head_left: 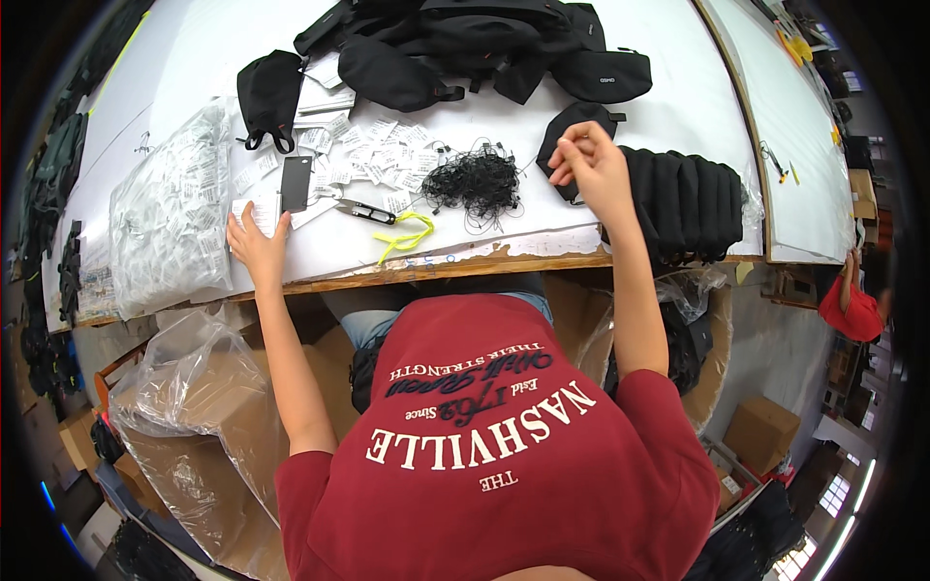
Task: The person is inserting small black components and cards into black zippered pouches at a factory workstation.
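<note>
My left hand (258,244) lies with its fingers apart on a small stack of white cards (254,211) near the table's front edge. Just beyond its thumb is a dark hang tag (296,184). My right hand (593,169) is raised at the right, fingers curled and thumb against a fingertip; anything between them is too small to make out. Below and behind it lies a black pouch (557,145). Between my hands are a tangle of black tag strings (475,186), loose white labels (383,155) and thread snips (368,210) with a yellow cord (405,239).
A clear bag full of white labels (170,208) lies at the left. Black pouches (426,39) are heaped at the back, with another pouch (269,92) beside them. A row of black pouches (683,203) stands at the right. Plastic-lined cartons (194,416) flank me below the table.
</note>
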